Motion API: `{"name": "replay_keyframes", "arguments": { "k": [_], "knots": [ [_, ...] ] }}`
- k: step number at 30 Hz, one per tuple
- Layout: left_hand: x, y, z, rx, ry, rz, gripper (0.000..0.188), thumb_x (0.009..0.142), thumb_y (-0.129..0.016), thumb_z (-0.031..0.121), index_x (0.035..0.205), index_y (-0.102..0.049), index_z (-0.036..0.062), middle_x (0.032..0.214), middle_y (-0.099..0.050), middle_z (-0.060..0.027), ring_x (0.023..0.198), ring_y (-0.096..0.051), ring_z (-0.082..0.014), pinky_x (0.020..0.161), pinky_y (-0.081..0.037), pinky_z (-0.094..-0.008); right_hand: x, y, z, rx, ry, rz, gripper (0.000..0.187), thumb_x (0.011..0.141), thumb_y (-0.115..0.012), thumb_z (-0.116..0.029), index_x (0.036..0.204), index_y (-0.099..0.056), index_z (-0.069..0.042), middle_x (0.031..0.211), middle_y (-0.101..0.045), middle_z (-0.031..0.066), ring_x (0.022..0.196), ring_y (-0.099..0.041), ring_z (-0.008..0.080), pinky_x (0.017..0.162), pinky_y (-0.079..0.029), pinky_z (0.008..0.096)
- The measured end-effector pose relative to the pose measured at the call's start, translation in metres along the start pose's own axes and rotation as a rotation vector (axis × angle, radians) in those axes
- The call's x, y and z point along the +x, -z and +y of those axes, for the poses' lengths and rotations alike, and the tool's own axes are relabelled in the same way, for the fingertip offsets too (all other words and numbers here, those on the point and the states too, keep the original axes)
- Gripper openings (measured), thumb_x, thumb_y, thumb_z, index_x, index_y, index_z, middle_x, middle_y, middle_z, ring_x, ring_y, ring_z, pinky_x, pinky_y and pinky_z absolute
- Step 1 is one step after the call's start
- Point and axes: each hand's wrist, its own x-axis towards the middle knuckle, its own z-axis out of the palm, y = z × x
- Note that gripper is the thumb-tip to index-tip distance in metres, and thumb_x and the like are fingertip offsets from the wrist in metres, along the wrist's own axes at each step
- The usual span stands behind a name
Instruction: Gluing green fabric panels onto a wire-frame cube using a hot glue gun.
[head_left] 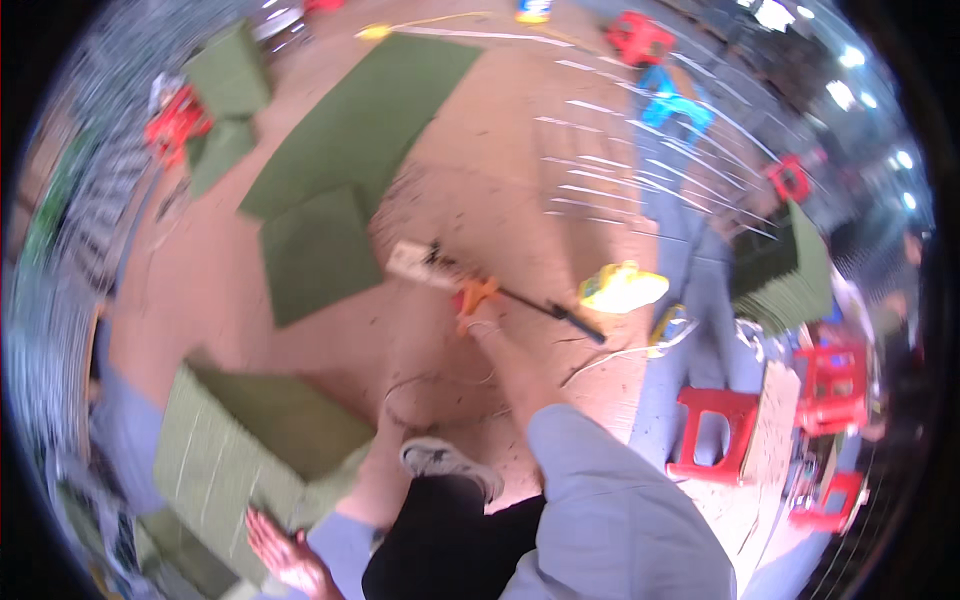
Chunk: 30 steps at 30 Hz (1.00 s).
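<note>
My right hand (476, 312) is closed around an orange and black tool (548, 306), whose exact kind the blur hides. A dark bar sticks out from it to the right. Just left of this hand a pale block (418, 262) with dark bits on it lies on the brown board (330, 345). My left hand (283, 552) has its fingers stretched out beside a tilted stack of green sheets (225, 435); whether it touches the stack I cannot tell. Beyond the pale block lie a square green sheet (320, 255) and a long green sheet (370, 120).
A white cord (610, 362) runs over the board near my right arm. To the right are a bright yellow thing (622, 288), a red stool (712, 435) and a green stack (790, 275). A blue stool (675, 100) stands farther back. Thin white strips (600, 190) lie across the far right.
</note>
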Motion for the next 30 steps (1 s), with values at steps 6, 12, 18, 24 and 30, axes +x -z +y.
{"name": "replay_keyframes", "arguments": {
  "k": [6,12,18,24,30],
  "knots": [
    [0.029,0.051,0.032,0.129,-0.054,0.033,0.059,0.091,-0.044,0.043,0.136,-0.037,0.0057,0.137,-0.043,-0.0121,0.129,-0.036,-0.0317,0.105,-0.026,-0.0494,0.035,0.028,0.043,1.003,-0.768,-0.459,0.022,0.057,-0.072,-0.016,0.072,-0.059,-0.007,0.063,-0.057,0.0033,0.054,-0.054,0.0133,0.048,-0.041,0.0275],
    [0.048,0.036,0.031,-0.223,0.015,0.162,0.051,0.092,-0.043,0.037,0.136,-0.04,0.0097,0.136,-0.045,-0.0079,0.129,-0.037,-0.0272,0.108,-0.022,-0.0439,-0.025,0.159,0.013,1.423,-0.35,-0.361,0.034,0.068,-0.07,-0.007,0.098,-0.052,-0.008,0.082,-0.061,0.005,0.066,-0.059,0.0156,0.063,-0.047,0.0293],
    [0.055,0.023,0.062,-0.042,0.026,-0.055,0.062,0.085,-0.052,0.037,0.136,-0.035,0.0059,0.139,-0.04,-0.0094,0.128,-0.037,-0.0228,0.108,-0.027,-0.0343,-0.09,0.245,-0.057,1.799,0.216,-0.616,0.035,0.078,-0.064,-0.009,0.109,-0.051,0.001,0.101,-0.062,0.0128,0.082,-0.064,0.0232,0.073,-0.053,0.0344],
    [0.015,0.054,0.047,-0.183,0.232,0.134,0.094,0.069,-0.067,0.046,0.14,-0.023,0.0045,0.146,-0.026,-0.0105,0.135,-0.023,-0.0274,0.109,-0.021,-0.0464,-0.167,0.275,-0.088,1.805,0.044,-1.06,0.041,0.076,-0.061,-0.004,0.115,-0.051,0.004,0.103,-0.06,0.0139,0.097,-0.06,0.0266,0.086,-0.048,0.0382],
    [-0.069,0.022,-0.001,-0.533,0.433,0.223,0.083,0.079,-0.065,0.034,0.142,-0.02,0.0076,0.146,-0.023,-0.0152,0.135,-0.024,-0.0291,0.109,-0.019,-0.0467,-0.265,0.23,-0.143,1.416,0.033,-1.46,0.043,0.063,-0.072,-0.011,0.101,-0.054,-0.001,0.085,-0.06,0.0111,0.076,-0.059,0.0229,0.069,-0.049,0.0338]
  ]
}}
